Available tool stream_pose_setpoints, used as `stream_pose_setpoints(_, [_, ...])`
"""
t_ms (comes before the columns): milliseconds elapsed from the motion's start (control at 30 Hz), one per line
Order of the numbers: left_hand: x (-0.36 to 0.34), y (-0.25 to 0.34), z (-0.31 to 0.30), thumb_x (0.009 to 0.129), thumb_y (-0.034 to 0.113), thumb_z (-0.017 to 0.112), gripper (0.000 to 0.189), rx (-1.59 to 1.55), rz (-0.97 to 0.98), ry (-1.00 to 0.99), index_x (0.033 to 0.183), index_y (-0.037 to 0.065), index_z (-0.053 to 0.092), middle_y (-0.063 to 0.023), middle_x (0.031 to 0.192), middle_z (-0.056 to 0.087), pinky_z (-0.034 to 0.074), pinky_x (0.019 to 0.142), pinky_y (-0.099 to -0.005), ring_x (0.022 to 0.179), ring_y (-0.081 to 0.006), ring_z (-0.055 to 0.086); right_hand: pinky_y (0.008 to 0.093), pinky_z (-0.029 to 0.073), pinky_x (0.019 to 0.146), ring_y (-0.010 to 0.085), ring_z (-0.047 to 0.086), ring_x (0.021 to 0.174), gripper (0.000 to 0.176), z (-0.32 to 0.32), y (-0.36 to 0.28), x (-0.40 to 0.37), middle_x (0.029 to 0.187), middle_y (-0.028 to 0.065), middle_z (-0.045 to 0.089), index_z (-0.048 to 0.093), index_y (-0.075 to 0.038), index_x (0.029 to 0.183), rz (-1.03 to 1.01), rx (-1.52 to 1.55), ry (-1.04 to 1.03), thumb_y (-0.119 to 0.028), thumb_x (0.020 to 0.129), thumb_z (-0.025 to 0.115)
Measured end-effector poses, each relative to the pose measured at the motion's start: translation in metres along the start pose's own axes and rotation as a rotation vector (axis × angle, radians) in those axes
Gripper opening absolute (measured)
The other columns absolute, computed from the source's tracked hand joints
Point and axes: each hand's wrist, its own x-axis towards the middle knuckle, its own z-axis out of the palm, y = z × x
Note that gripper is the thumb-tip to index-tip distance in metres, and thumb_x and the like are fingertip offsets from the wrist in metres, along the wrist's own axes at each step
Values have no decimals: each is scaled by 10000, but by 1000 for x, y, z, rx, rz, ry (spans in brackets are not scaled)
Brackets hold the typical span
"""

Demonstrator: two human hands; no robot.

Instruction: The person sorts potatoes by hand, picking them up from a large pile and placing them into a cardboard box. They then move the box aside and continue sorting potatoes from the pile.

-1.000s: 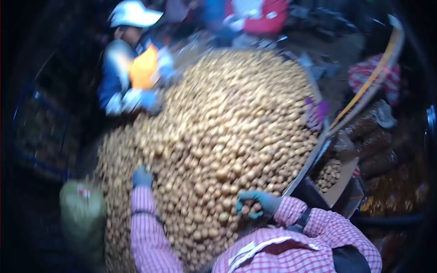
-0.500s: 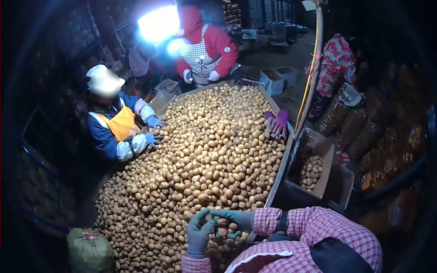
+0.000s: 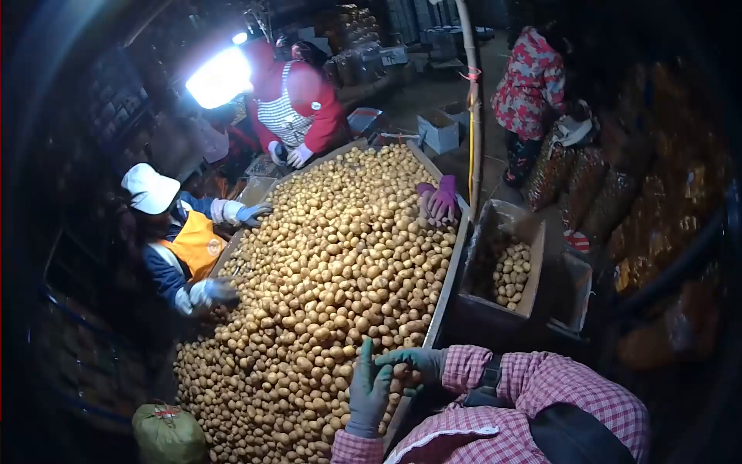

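A large heap of potatoes (image 3: 332,271) fills a big sorting table, and both my hands are over its near right edge. My left hand (image 3: 369,393), in a grey-green glove, is raised with fingers stretched upward and nothing visible in it. Just to its right, my right hand (image 3: 421,362) wears the same kind of glove and holds a few potatoes (image 3: 406,377) against its palm; its lower fingers are partly hidden. Pink checked sleeves cover my arms, with a dark band around the right wrist.
A metal rim (image 3: 448,290) edges the table. Right of it, a box (image 3: 533,294) holds potatoes, and a pole (image 3: 474,100) rises nearby. Purple gloves (image 3: 442,203) lie on the heap. A tied green sack (image 3: 168,435) sits lower left. Co-workers stand at left, back and far right.
My view has shifted. My left hand has come away from the potatoes in my right hand, its fingers now straight. The orange-aproned co-worker's near hand has drawn back toward the table edge.
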Motion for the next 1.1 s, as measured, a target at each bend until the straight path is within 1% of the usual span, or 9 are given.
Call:
stream_pose_setpoints(100, [14,11,15,1014,140,575,626,-316,-115,26,1574,-10,339,-195,1525,473,426,1111,-360,1340,-247,508,252,462,433,189,625,573,386,-36,-10,-26,924,141,697,567,-37,1369,-148,-35,-84,-217,1027,573])
stream_pose_setpoints(133, [19,-4,19,1018,148,574,600,-206,-76,31,1557,-14,366,-189,1519,485,423,1114,-363,1342,-250,510,251,478,476,157,628,654,419,-47,-10,-39,977,116,685,556,-24,1379,-349,-202,-139,-219,1012,610])
stream_pose_setpoints(167, [24,-18,24,1022,156,573,575,-95,-38,41,1540,-18,393,-183,1513,497,421,1116,-366,1344,-254,512,250,468,483,126,606,685,449,-60,-31,-58,1000,94,668,546,-23,1383,-230,-171,-233,-253,1006,624])
stream_pose_setpoints(333, [32,-94,52,1016,206,615,493,554,83,-15,1451,-6,519,-209,1434,566,371,1157,-432,1357,-354,499,221,464,546,62,513,577,357,-121,-44,-174,748,-48,539,589,-10,1274,-491,-276,191,-21,918,600])
stream_pose_setpoints(433, [21,-116,73,1009,399,560,594,872,85,-79,1477,36,513,-218,1533,471,323,1185,-492,1411,-387,436,247,441,416,169,605,498,461,-170,-30,-242,881,85,705,620,-10,1180,-545,33,578,-410,950,607])
stream_pose_setpoints(700, [14,-124,99,1012,509,471,712,1118,145,0,1540,35,412,-219,1578,415,196,1226,-565,1464,-383,388,305,437,464,189,603,528,557,-275,33,-391,894,75,706,646,-94,1180,-773,281,1154,-558,873,653])
stream_pose_setpoints(933, [14,-122,101,1019,484,499,697,1089,136,12,1543,34,406,-222,1571,426,217,1221,-558,1458,-371,401,341,563,643,237,694,729,629,-354,40,-419,1005,100,723,598,-137,1309,-700,375,1223,-560,856,705])
stream_pose_setpoints(1000, [12,-120,101,1021,493,494,696,1083,144,14,1545,44,407,-223,1569,427,219,1218,-564,1446,-380,410,379,582,732,267,692,792,579,-385,62,-434,1091,98,706,584,-128,1307,-557,-590,1526,-512,890,698])
stream_pose_setpoints(1100, [14,-115,101,1009,515,495,705,1063,134,24,1523,36,437,-236,1555,439,220,1210,-568,1427,-390,428,392,588,769,291,720,862,625,-415,64,-450,1248,134,667,553,-90,1367,-418,-745,1639,-528,934,662])
